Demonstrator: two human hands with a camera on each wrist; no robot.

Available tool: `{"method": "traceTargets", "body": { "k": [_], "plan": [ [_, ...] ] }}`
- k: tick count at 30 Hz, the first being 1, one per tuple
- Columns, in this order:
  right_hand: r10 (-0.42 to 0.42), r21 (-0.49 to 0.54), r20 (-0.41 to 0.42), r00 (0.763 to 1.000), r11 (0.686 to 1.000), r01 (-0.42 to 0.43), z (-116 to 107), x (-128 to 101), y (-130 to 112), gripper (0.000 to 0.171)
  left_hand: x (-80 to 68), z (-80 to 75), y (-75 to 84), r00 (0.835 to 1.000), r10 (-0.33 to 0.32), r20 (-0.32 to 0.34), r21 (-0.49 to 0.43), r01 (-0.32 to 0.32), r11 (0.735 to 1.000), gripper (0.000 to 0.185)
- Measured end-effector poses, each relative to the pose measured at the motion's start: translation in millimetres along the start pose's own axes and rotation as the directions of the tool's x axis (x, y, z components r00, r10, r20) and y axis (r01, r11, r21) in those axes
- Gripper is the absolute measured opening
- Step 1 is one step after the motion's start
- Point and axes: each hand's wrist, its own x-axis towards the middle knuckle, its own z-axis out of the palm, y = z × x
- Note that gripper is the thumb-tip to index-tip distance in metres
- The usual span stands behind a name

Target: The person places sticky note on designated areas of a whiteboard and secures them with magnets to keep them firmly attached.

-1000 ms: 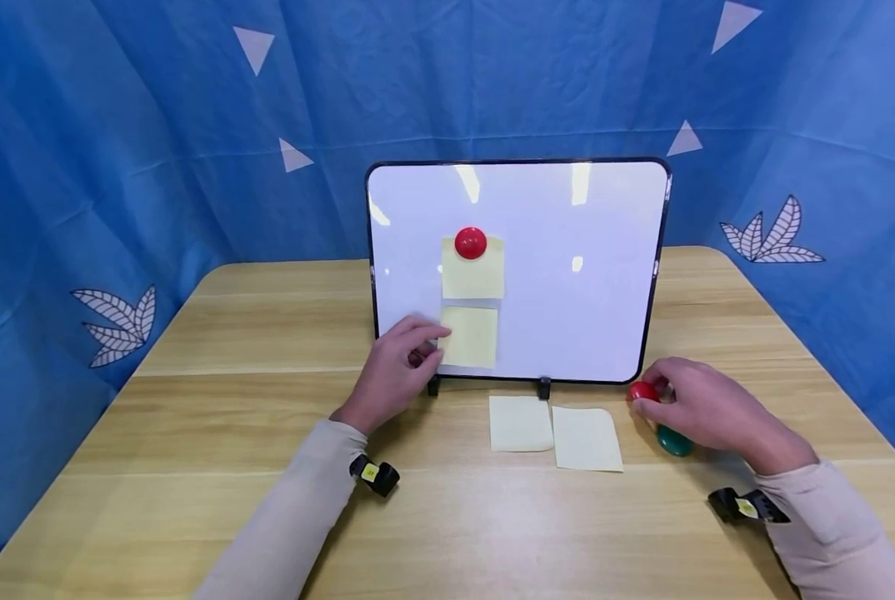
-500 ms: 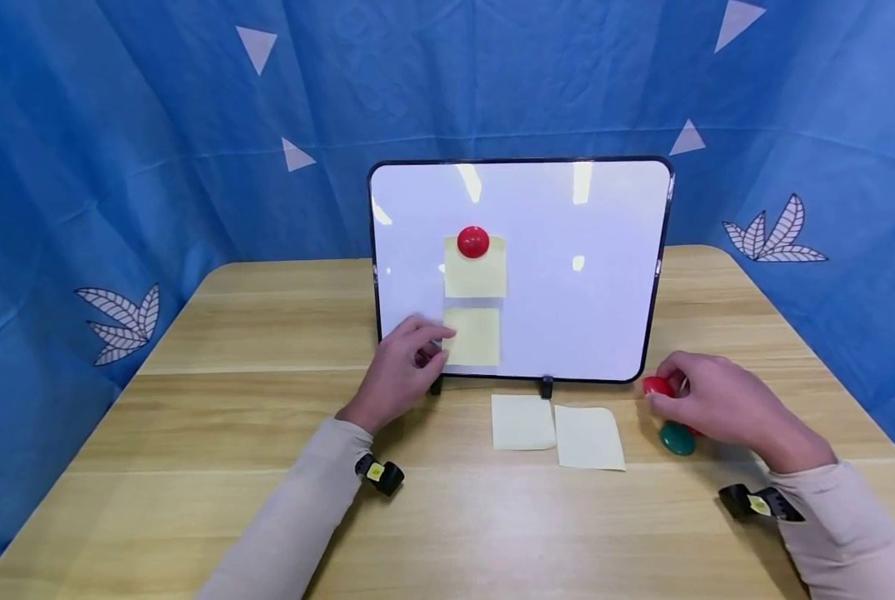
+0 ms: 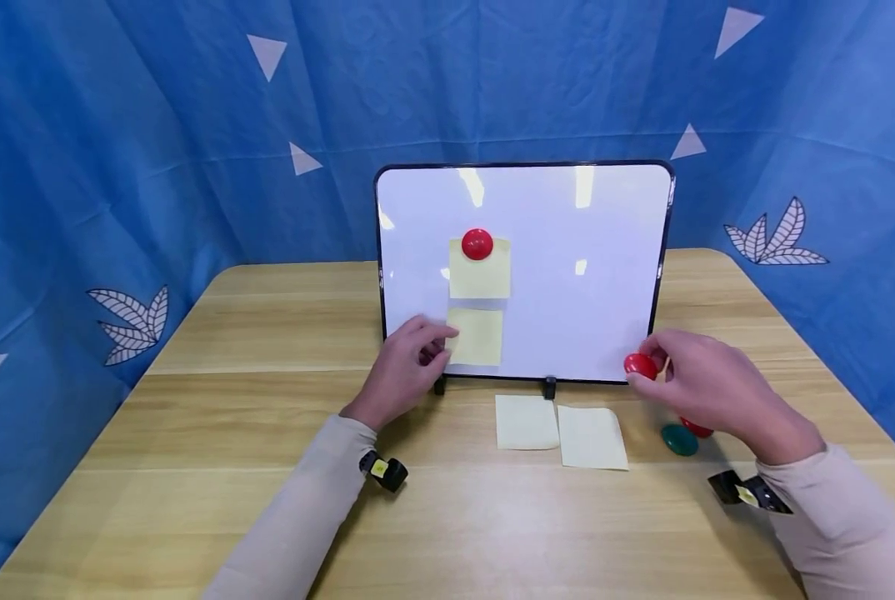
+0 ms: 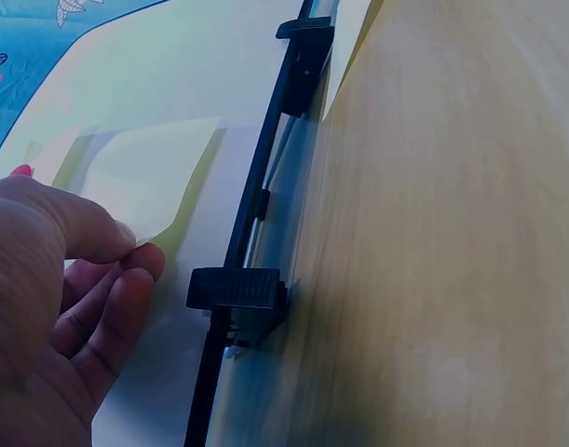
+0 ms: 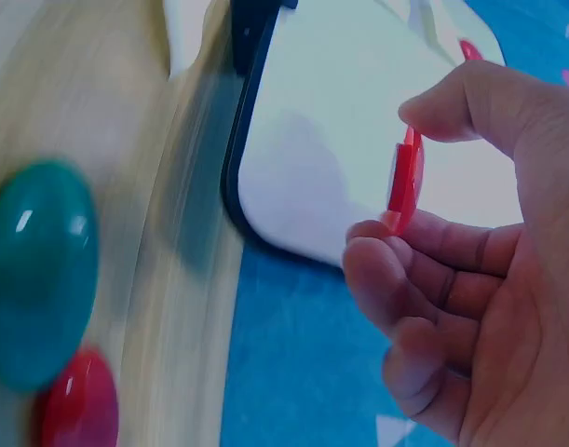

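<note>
White rectangular board with a black frame (image 3: 575,317) stood on the table, its lower left corner hidden behind the left hand (image 3: 400,375). The right hand (image 3: 717,389) was near the lower right one. Left fingers pinched, and partly covered, a square pale-yellow paper note (image 3: 479,337) against the board's lower left. Right fingers pinched a glossy round red button (image 3: 639,365); another red button (image 3: 697,428) was half hidden.

Whiteboard (image 3: 567,321) on table (image 3: 492,533), two notes (image 3: 526,422) before it, magnets (image 3: 679,440) to their right
</note>
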Motion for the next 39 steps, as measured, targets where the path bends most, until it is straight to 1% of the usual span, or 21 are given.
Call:
{"method": "traceTargets", "body": {
  "k": [3, 7, 12, 18, 22, 30, 35, 39],
  "plan": [
    [-0.049, -0.019, -0.03, 0.998, 0.999, 0.048, 2.5, 6.5, -9.6, 0.04, -0.3, -0.2, -0.9, 1.0, -0.004, 0.003, -0.002, 0.004, 1.0, 0.031],
    [-0.082, -0.028, -0.061, 0.995, 0.996, 0.08, 4.5, 13.3, -18.0, 0.041, -0.3, -0.2, -0.6, 1.0, -0.002, 0.007, 0.001, 0.002, 1.0, 0.031],
    [-0.096, -0.025, -0.073, 0.993, 0.995, 0.095, 5.5, 17.8, -22.6, 0.042, 1.4, 0.9, 0.9, 1.0, 0.006, 0.005, 0.004, -0.006, 1.0, 0.031],
    [-0.105, -0.031, -0.089, 0.99, 0.994, 0.102, 7.7, 20.4, -25.2, 0.041, 2.8, 2.4, 2.5, 1.0, 0.005, 0.027, 0.005, -0.005, 1.0, 0.03],
    [-0.121, -0.009, -0.087, 0.989, 0.993, 0.121, 10.4, 27.2, -32.4, 0.039, 0.8, 2.1, 2.3, 1.0, -0.01, 0.019, 0.008, 0.01, 1.0, 0.031],
    [-0.128, 0.043, -0.086, 0.988, 0.99, 0.132, 16.3, 39.5, -50.6, 0.037, -2.8, 4.2, 0.8, 1.0, -0.01, 0.025, -0.004, 0.01, 1.0, 0.031],
    [-0.152, 0.04, -0.134, 0.979, 0.987, 0.158, 20.7, 47.9, -60.9, 0.036, -2.0, 4.6, 0.3, 1.0, 0.012, 0.017, -0.002, -0.012, 1.0, 0.03],
    [-0.159, 0.042, -0.182, 0.97, 0.985, 0.169, 22.4, 51.9, -67.9, 0.039, 0.0, 4.1, 1.3, 1.0, 0.016, 0.016, -0.001, -0.016, 1.0, 0.03]
  ]
}}
